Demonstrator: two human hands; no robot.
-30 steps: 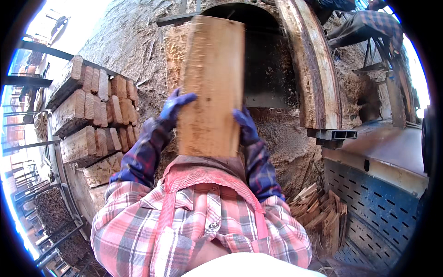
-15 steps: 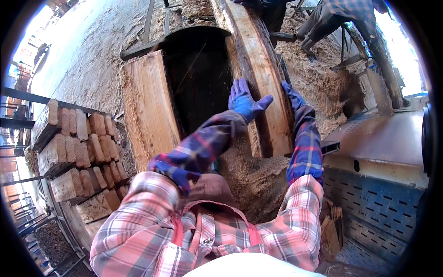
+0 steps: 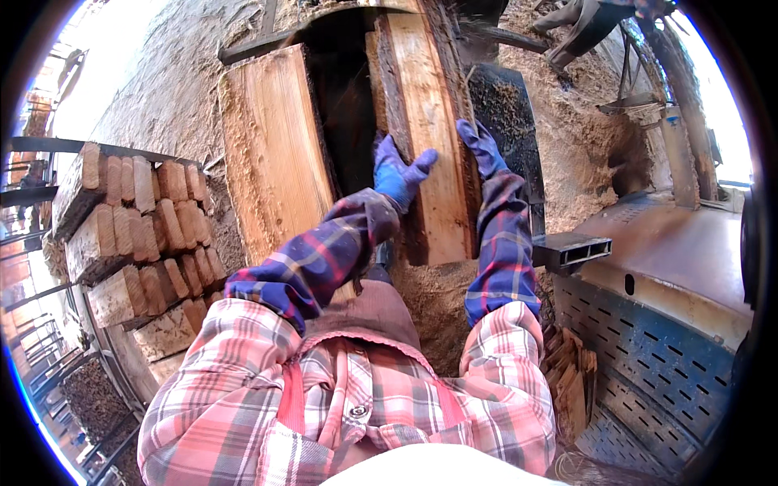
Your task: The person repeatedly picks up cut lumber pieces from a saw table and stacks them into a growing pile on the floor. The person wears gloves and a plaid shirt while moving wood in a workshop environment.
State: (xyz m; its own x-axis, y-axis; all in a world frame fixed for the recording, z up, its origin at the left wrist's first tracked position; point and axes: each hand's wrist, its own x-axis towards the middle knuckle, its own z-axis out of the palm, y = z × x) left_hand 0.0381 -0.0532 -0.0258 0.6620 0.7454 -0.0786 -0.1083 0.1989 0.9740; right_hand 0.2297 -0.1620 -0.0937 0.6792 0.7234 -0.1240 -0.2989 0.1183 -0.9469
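Observation:
A long wooden plank [image 3: 431, 121] with rough bark along its sides lies between my hands, its near end toward me. My left hand [image 3: 401, 174], in a blue-purple glove, clasps its left edge, with the thumb over the top face. On the opposite side, my right hand [image 3: 484, 150], gloved alike, presses its fingers against the right edge; its palm is partly hidden. To the left, a wide pale board [image 3: 279, 162] dusted with sawdust lies beside a dark opening [image 3: 344, 105].
Stacked boards [image 3: 146, 235] stand at the left in a metal rack. A sawdust-covered black metal plate [image 3: 506, 121] is just right of the plank. Farther right are a hollow metal bar [image 3: 571, 249] and a slotted blue metal panel [image 3: 648, 332]. Another person's leg [image 3: 596, 32] shows at the far right.
The plank and both my hands have shifted left in the view, toward the dark opening. My left hand's spread fingers have closed more around the edge. The black plate now shows more fully.

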